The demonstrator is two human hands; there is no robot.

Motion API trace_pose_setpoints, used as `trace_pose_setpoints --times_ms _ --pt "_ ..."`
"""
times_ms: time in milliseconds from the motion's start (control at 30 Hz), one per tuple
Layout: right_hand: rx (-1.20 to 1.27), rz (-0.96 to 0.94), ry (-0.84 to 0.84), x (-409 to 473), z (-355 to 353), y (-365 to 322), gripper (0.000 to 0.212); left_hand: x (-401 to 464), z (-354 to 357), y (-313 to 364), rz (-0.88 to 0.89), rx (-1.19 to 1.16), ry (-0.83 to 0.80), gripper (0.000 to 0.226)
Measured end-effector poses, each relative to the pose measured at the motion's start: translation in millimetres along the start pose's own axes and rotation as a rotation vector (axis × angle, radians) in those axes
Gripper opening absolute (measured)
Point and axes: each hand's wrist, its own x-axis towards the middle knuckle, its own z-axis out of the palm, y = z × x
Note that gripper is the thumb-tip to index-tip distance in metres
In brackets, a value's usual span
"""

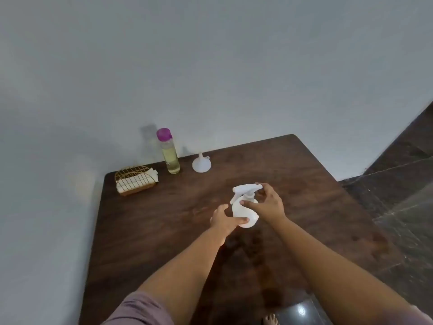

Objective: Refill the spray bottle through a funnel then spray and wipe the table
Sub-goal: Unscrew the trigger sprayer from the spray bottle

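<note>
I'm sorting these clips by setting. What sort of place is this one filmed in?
Probably a room in a home, though little shows. A dark wooden table stands in the corner of plain pale walls, on a dark tiled floor. A napkin holder sits on the table, and a bare foot shows below.

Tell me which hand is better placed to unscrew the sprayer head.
The right hand: its fingers already pinch the sprayer head, while the left hand grips the spray bottle body.
</note>
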Motion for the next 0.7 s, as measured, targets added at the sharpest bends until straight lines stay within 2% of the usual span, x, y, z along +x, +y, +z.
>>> trace_pose_setpoints --times_ms 67,133,267,367,500,700 --pt "-0.047 0.004 0.012 5 5 -4 0.058 1 11 6 0.096 0.085 0.094 0.099" --pt "-0.051 0.020 0.025 7 13 0 0.061 1 23 12 0.136 0.088 0.143 0.097" --pt "-0.004 -0.044 0.059 9 19 2 0.038 7 38 13 0.314 0.149 0.216 0.055" --pt "0.042 -0.095 0.025 11 18 6 0.029 5 39 12 0.322 0.215 0.265 0.037" --pt "0.071 -0.176 -0.030 12 11 18 0.024 5 34 8 0.342 0.366 0.213 0.034" --pt "0.079 -0.238 -0.107 26 5 23 0.021 11 41 5 0.317 0.324 0.241 0.034"
